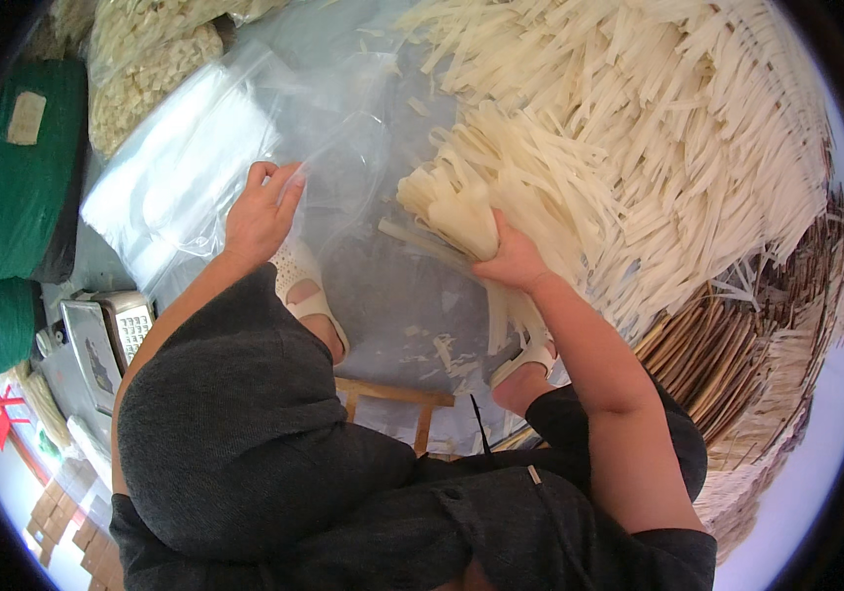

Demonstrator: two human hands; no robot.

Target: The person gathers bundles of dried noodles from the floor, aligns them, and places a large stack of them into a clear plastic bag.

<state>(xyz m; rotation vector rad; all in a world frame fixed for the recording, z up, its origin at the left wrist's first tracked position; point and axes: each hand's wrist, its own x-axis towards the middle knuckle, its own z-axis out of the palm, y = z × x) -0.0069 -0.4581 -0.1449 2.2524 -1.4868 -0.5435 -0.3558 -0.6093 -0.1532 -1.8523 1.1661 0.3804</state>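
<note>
My left hand point(265, 208) pinches the edge of a clear plastic bag point(348, 151) between thumb and fingers. The bag spreads loosely over the floor ahead of me. A stack of clear plastic bags point(186, 140) lies just beyond that hand, on the left. My right hand point(516, 255) grips a folded bundle of flat, pale dried noodle-like strips point(459, 207). Some strips hang down below the hand. Behind the bundle, a large heap of the same strips point(658, 125) fills the right side.
Scraps of strip point(444, 351) litter the grey floor point(407, 295) between my feet. A digital scale point(108, 340) stands at left, near green sacks point(16, 177). Filled clear bags point(156, 74) sit at upper left. A bundle of thin sticks point(710, 362) lies at right, and a wooden frame point(392, 393) below me.
</note>
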